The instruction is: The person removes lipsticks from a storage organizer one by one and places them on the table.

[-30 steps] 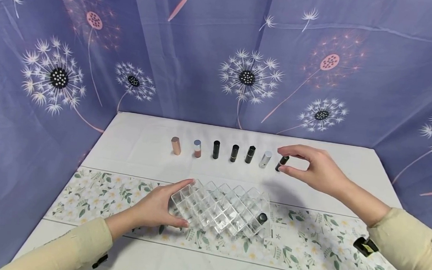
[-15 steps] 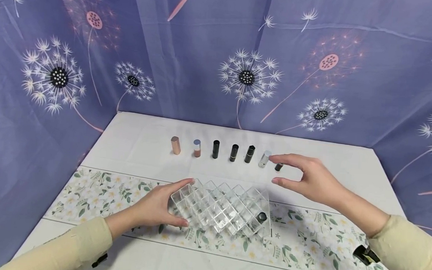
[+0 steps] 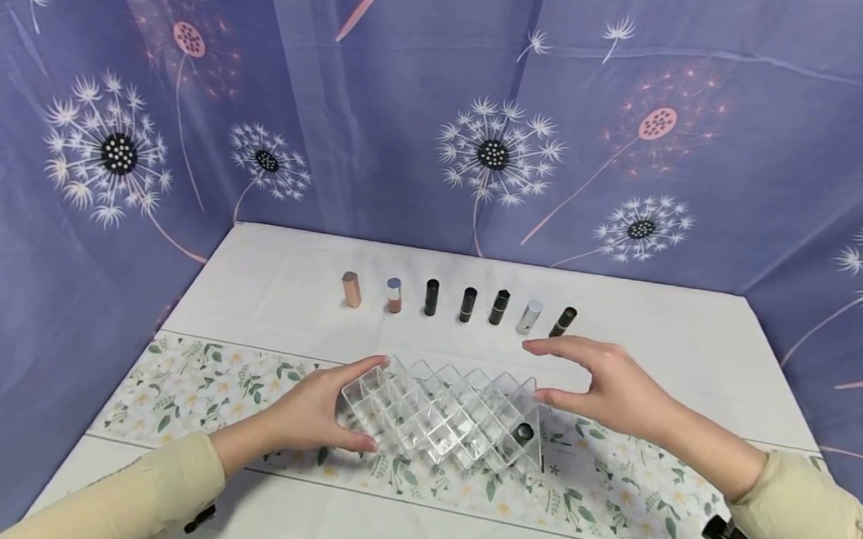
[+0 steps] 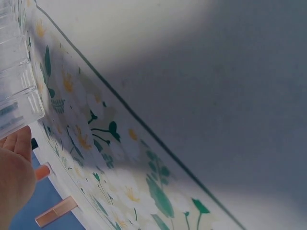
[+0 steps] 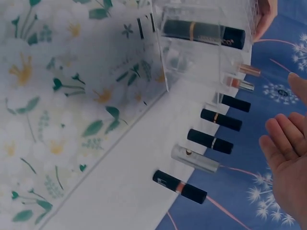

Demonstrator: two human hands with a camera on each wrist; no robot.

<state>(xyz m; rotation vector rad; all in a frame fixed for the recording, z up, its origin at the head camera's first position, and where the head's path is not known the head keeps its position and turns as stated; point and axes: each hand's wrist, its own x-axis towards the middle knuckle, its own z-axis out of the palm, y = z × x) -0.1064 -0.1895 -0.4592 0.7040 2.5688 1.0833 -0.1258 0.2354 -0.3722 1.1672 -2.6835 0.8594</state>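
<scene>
A clear lipstick organizer (image 3: 439, 420) with diamond-shaped slots stands on the floral strip of the table. My left hand (image 3: 317, 408) holds its left end, thumb at the front and fingers at the back. One black lipstick (image 3: 523, 434) stands in a slot at the right end; a gold band shows on it (image 5: 204, 33) in the right wrist view. My right hand (image 3: 607, 386) is open with nothing in it, thumb tip by the organizer's back right corner. Just behind it stands another black lipstick (image 3: 565, 321), rightmost in the row.
Leftward along that row stand a silver tube (image 3: 529, 318), several black lipsticks (image 3: 500, 308), a silver-capped pink tube (image 3: 394, 296) and a rose-gold tube (image 3: 351, 290). Behind the white table (image 3: 287, 293) hangs a blue dandelion-print curtain (image 3: 381, 132).
My right hand has come away from the rightmost black lipstick, moving left and towards me to the organizer's back right corner. The left hand and organizer stay in place.
</scene>
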